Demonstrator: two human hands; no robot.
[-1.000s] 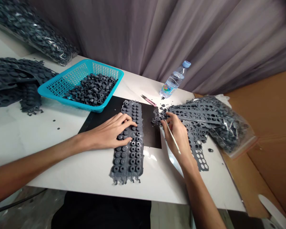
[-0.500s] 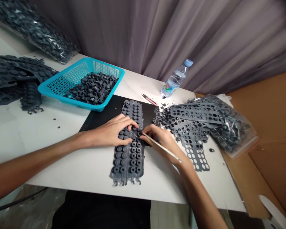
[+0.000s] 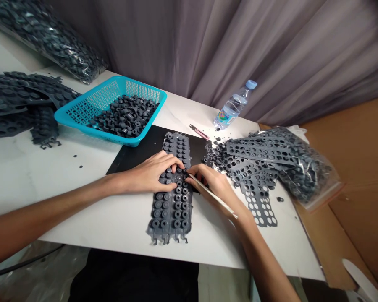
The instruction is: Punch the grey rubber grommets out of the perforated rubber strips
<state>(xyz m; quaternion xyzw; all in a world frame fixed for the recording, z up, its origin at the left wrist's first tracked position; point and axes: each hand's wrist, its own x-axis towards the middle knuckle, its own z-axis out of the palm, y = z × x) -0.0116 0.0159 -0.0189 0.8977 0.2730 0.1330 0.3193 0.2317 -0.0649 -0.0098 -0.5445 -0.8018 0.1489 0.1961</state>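
A grey rubber strip (image 3: pixel 173 201) full of small round parts lies lengthwise on a black mat (image 3: pixel 138 151) in front of me. My left hand (image 3: pixel 154 172) rests on the strip's middle with its fingers curled down onto the parts. My right hand (image 3: pixel 212 182) meets it from the right and pinches a thin pale stick (image 3: pixel 212 196) whose tip touches the strip. A loose heap of small grey parts (image 3: pixel 212 157) lies just beyond my right hand.
A turquoise basket (image 3: pixel 82 113) holds many loose grey parts at the back left. Punched-out strips (image 3: pixel 255 176) and a plastic bag (image 3: pixel 305 172) of strips lie on the right. A water bottle (image 3: pixel 233 107) and small pink snips (image 3: pixel 199 131) sit behind. More strips (image 3: pixel 15 100) pile at far left.
My right hand has come left from the heap of loose parts to the strip, bringing the stick's tip next to my left fingers. The left hand has stayed on the strip.
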